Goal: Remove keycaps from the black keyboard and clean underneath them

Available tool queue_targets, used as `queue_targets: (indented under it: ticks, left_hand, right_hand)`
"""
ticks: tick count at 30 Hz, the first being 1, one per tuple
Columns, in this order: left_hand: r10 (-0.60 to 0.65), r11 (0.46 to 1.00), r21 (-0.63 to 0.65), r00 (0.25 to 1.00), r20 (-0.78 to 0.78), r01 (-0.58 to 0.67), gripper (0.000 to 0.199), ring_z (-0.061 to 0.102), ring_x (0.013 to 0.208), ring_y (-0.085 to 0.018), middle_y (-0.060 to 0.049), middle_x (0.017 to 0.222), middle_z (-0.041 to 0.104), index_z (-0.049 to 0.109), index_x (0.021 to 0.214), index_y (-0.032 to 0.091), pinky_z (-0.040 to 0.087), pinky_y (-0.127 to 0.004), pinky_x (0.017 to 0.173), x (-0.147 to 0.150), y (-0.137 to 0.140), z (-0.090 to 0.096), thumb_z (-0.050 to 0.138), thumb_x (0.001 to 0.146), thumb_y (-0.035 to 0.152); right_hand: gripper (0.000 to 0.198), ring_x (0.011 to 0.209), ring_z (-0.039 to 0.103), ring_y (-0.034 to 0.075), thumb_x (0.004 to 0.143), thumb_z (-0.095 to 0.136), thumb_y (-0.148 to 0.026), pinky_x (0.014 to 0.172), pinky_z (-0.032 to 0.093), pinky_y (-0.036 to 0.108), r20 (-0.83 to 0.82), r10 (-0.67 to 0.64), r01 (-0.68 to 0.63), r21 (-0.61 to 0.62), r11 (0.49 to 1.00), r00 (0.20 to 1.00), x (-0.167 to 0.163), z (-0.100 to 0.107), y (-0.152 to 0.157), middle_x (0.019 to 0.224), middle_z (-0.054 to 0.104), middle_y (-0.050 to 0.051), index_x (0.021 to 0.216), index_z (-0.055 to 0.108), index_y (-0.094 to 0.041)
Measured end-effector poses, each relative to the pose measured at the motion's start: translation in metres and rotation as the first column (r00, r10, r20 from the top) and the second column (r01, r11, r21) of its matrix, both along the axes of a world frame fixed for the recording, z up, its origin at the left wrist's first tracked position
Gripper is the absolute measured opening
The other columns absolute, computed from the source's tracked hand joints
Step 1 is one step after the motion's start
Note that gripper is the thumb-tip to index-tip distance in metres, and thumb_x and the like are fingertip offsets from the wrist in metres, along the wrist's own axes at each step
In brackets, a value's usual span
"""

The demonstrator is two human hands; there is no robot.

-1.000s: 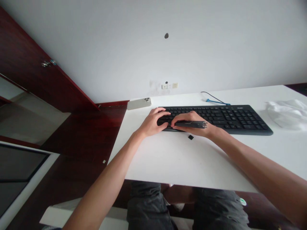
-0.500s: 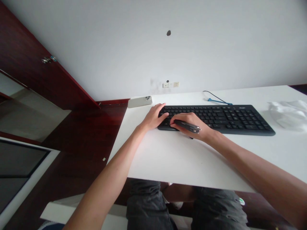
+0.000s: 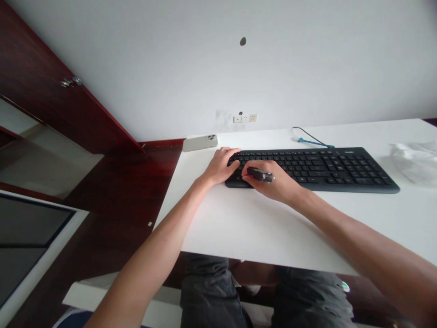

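Observation:
A black keyboard (image 3: 321, 166) lies flat on the white desk. My left hand (image 3: 220, 166) is at its left end, thumb on the keys and fingers at the far left corner, holding that end. Over the left part of the keys, my right hand (image 3: 273, 182) is closed around a dark pen-shaped tool (image 3: 260, 175) with a shiny rear end. The rear end points back toward me and to the right. My fingers hide the tool's tip, so I cannot tell whether it touches a key.
A pale phone (image 3: 200, 143) lies at the desk's far left corner. Behind the keyboard are a blue strap (image 3: 316, 142) and a thin black cord (image 3: 303, 131). White crumpled material (image 3: 414, 161) rests on the right. Wall sockets (image 3: 245, 119) are behind the desk, and a dark red door stands left.
The tool in my right hand has tilted, its rear end swinging left and slightly up. My left hand stays at the keyboard's left end. The view has shifted slightly.

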State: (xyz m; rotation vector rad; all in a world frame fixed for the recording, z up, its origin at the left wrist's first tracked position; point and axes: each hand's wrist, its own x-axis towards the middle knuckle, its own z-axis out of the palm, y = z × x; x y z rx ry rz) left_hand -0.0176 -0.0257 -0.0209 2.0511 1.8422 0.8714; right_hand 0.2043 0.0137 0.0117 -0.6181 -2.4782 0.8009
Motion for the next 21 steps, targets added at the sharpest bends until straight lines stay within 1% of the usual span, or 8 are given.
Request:
queue_targets:
  ticks: [2, 5, 8, 12, 14, 17, 19, 21]
  left_hand:
    - [-0.005, 1.0, -0.006, 1.0, 0.007, 0.005, 0.047, 0.055, 0.138, -0.029, -0.012, 0.142, 0.063, 0.065, 0.143, 0.022, 0.042, -0.048, 0.125, 0.0, -0.001, 0.001, 0.051, 0.099, 0.031]
    - [-0.023, 1.0, 0.0, 1.0, 0.004, 0.023, 0.05, 0.055, 0.136, -0.028, -0.011, 0.137, 0.063, 0.064, 0.145, 0.025, 0.043, -0.05, 0.124, 0.0, -0.004, 0.003, 0.049, 0.098, 0.027]
    - [-0.067, 0.998, 0.015, 0.998, 0.012, 0.067, 0.053, 0.052, 0.143, -0.029, -0.013, 0.143, 0.059, 0.064, 0.146, 0.024, 0.04, -0.051, 0.128, 0.0, -0.01, 0.008, 0.052, 0.094, 0.024]
    - [-0.215, 0.977, 0.022, 0.976, 0.036, 0.214, 0.04, 0.036, 0.161, -0.032, -0.012, 0.163, 0.048, 0.07, 0.128, 0.022, 0.03, -0.054, 0.135, 0.004, -0.021, 0.016, 0.06, 0.089, 0.022]
    - [-0.266, 0.964, -0.009, 0.963, 0.041, 0.267, 0.04, 0.033, 0.163, -0.033, -0.01, 0.163, 0.051, 0.068, 0.128, 0.024, 0.029, -0.055, 0.136, 0.007, -0.025, 0.017, 0.065, 0.088, 0.024]
    - [-0.276, 0.961, -0.023, 0.961, 0.031, 0.277, 0.05, 0.039, 0.16, -0.035, -0.011, 0.158, 0.058, 0.065, 0.137, 0.027, 0.03, -0.059, 0.134, 0.01, -0.027, 0.015, 0.075, 0.088, 0.035]
    - [-0.258, 0.966, 0.014, 0.966, 0.031, 0.258, 0.05, 0.046, 0.154, -0.036, -0.012, 0.152, 0.063, 0.067, 0.135, 0.028, 0.035, -0.059, 0.131, 0.012, -0.026, 0.011, 0.078, 0.088, 0.04]
    - [-0.234, 0.971, 0.065, 0.971, 0.045, 0.231, 0.045, 0.053, 0.148, -0.034, -0.012, 0.145, 0.067, 0.07, 0.13, 0.027, 0.041, -0.057, 0.127, 0.015, -0.023, 0.007, 0.078, 0.088, 0.04]
  right_hand:
    - [0.009, 0.071, 0.066, 0.018, 0.09, 0.065, -0.015, 0.071, 0.046, 0.031, -0.01, -0.001, 0.001, -0.035, 0.999, 1.0, 0.001, -0.002, 0.001, 0.086, 0.075, 0.002, 0.096, 0.067, -0.022]
    - [0.025, 0.071, 0.066, 0.018, 0.091, 0.066, -0.019, 0.07, 0.047, 0.029, -0.052, 0.022, -0.027, -0.098, 0.995, 0.998, 0.001, -0.006, 0.004, 0.087, 0.075, 0.003, 0.115, 0.063, -0.02]
    - [0.035, 0.069, 0.064, 0.017, 0.087, 0.063, -0.011, 0.068, 0.045, 0.028, -0.052, -0.033, 0.028, -0.096, 0.995, 0.998, -0.001, -0.01, 0.007, 0.083, 0.072, 0.002, 0.12, 0.063, -0.02]
    - [0.029, 0.063, 0.058, 0.015, 0.085, 0.063, -0.012, 0.064, 0.041, 0.027, -0.048, -0.078, 0.075, -0.07, 0.995, 0.996, -0.003, -0.014, 0.01, 0.075, 0.066, -0.001, 0.113, 0.067, -0.019]
    - [0.02, 0.062, 0.056, 0.015, 0.088, 0.064, -0.017, 0.062, 0.04, 0.027, -0.057, -0.06, 0.055, -0.081, 0.995, 0.997, -0.002, -0.015, 0.011, 0.074, 0.065, -0.001, 0.107, 0.065, -0.019]
    - [0.011, 0.063, 0.055, 0.015, 0.09, 0.063, -0.022, 0.062, 0.04, 0.027, -0.102, -0.04, 0.028, -0.121, 0.992, 0.994, -0.001, -0.014, 0.014, 0.075, 0.066, 0.0, 0.1, 0.064, -0.019]
    - [0.005, 0.064, 0.055, 0.015, 0.09, 0.062, -0.024, 0.062, 0.04, 0.027, -0.126, -0.05, 0.032, -0.14, 0.99, 0.991, -0.001, -0.014, 0.015, 0.075, 0.067, 0.0, 0.092, 0.064, -0.02]
    - [0.008, 0.064, 0.054, 0.014, 0.089, 0.062, -0.024, 0.062, 0.038, 0.027, -0.127, -0.068, 0.052, -0.128, 0.99, 0.99, -0.002, -0.014, 0.016, 0.073, 0.067, 0.0, 0.083, 0.064, -0.02]
